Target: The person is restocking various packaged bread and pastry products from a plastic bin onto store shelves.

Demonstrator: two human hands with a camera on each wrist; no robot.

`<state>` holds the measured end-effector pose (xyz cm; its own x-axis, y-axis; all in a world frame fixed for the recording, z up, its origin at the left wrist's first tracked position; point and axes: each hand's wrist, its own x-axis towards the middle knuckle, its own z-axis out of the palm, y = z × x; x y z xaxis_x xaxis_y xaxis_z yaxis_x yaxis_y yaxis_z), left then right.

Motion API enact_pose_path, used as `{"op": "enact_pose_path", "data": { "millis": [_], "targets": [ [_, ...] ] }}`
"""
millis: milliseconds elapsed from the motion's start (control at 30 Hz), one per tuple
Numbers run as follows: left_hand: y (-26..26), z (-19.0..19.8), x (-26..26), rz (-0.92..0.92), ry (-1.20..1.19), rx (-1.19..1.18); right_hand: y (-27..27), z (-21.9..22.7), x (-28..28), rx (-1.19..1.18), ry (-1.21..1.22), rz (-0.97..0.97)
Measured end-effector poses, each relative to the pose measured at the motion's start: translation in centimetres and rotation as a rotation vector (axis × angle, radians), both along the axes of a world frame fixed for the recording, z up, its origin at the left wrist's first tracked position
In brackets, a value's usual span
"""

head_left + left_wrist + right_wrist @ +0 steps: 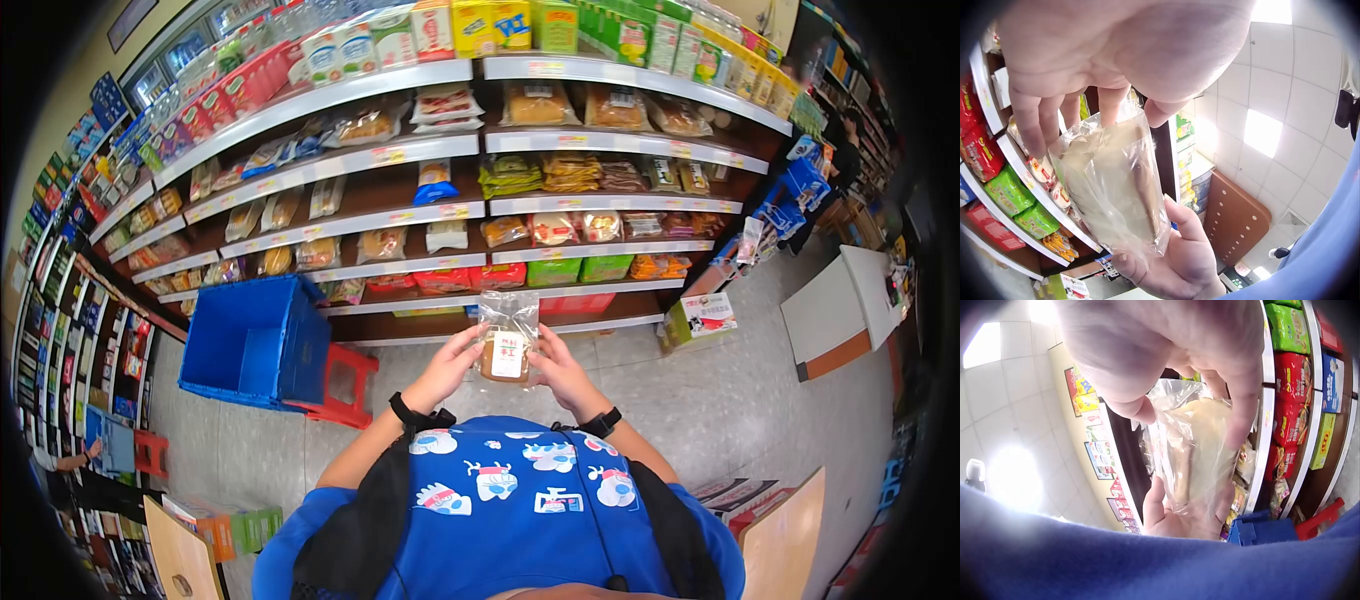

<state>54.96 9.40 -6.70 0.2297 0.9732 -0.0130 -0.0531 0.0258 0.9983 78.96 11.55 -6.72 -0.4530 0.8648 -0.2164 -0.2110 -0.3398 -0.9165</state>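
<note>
In the head view a clear plastic bag of sliced bread [507,352], with a white label printed in red, is held upright before the chest. My left hand [446,370] grips its left edge, thumb and fingers on opposite faces. On the right edge my right hand [564,374] holds it likewise. From the left wrist, the unlabelled back of the bread bag [1113,181] shows pale bread through crinkled film, the right hand [1190,262] at its far edge. The right wrist view shows the same bread bag [1200,447] with the left hand [1185,522] across from me.
Ahead stand store shelves [400,215] of packaged breads and snacks, drink cartons on top. Left on the floor, a blue crate [245,335] sits by a red stool [350,385]. A carton [697,320] stands by the shelf's right end, and a white counter [850,300] is farther right.
</note>
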Motion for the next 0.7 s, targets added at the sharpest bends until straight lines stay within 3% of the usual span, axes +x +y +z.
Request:
{"op": "enact_pose_path", "data": {
  "millis": [267,467,700],
  "targets": [
    [-4.0,0.2,-7.5,0.111,-0.026,-0.003,-1.0,0.5,-7.8,-0.005,0.001,0.117],
    [-4.7,-1.0,-9.6,0.209,-0.067,-0.036,0.2,0.5,-10.4,0.004,-0.068,0.231],
    [-3.4,1.2,-10.7,0.348,-0.046,-0.074,4.4,1.0,-12.8,0.002,-0.041,0.333]
  ]
}}
